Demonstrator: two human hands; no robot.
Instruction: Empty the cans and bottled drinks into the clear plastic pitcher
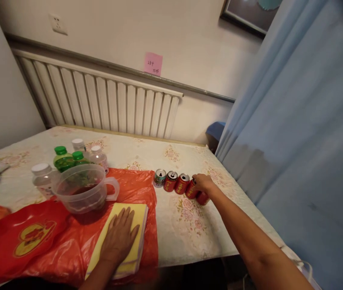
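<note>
My left hand (120, 235) lies flat, fingers spread, on a folded yellow cloth (135, 217) that rests on a red plastic bag (69, 241). My right hand (203, 183) reaches out to a row of drink cans near the table's right edge. Its fingers are closed over a red can (191, 191), with another red can (203, 198) just under the wrist. Two more red cans (176, 182) and one green-and-white can (160, 177) stand to the left in the same row, their tops opened.
A clear plastic jug (82, 193) with dark liquid stands on the red bag. Behind it are two green-capped bottles (63, 158) and white-capped bottles (41, 175). A white radiator (99, 100) lines the wall; a blue curtain (304, 121) hangs at the right.
</note>
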